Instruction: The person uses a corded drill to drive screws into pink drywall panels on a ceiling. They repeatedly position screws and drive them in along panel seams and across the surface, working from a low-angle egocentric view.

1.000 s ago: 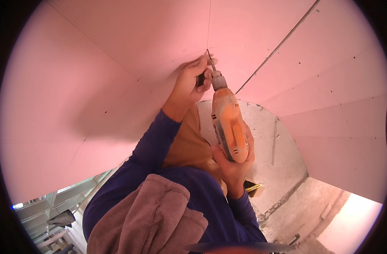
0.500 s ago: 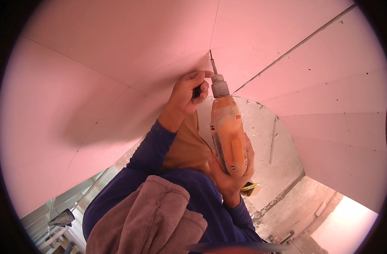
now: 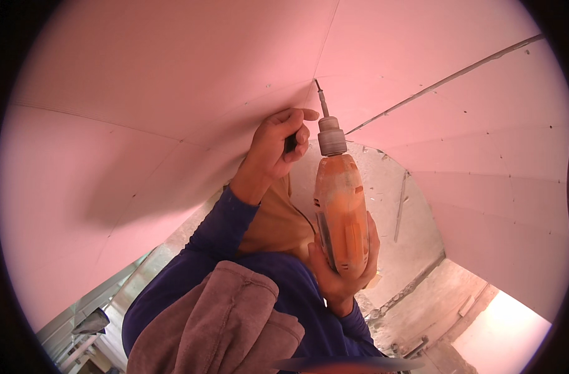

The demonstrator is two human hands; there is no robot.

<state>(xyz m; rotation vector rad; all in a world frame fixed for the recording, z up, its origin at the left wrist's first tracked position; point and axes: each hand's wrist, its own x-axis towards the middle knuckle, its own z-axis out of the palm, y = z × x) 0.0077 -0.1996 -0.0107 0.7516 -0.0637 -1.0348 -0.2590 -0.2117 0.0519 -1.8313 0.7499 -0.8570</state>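
Bright, diffuse light washes the pink boards (image 3: 234, 56), while a broad, soft-edged shadow (image 3: 141, 181) falls to the left of the left hand (image 3: 277, 142). A white patch (image 3: 506, 333) glares without detail at lower right. Black fisheye corners frame the curving edges; a blurred strip (image 3: 350, 365) smears the bottom.

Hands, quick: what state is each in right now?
Left hand: closed around a small black object, kind unclear.
Right hand: closed, holding the orange power drill.
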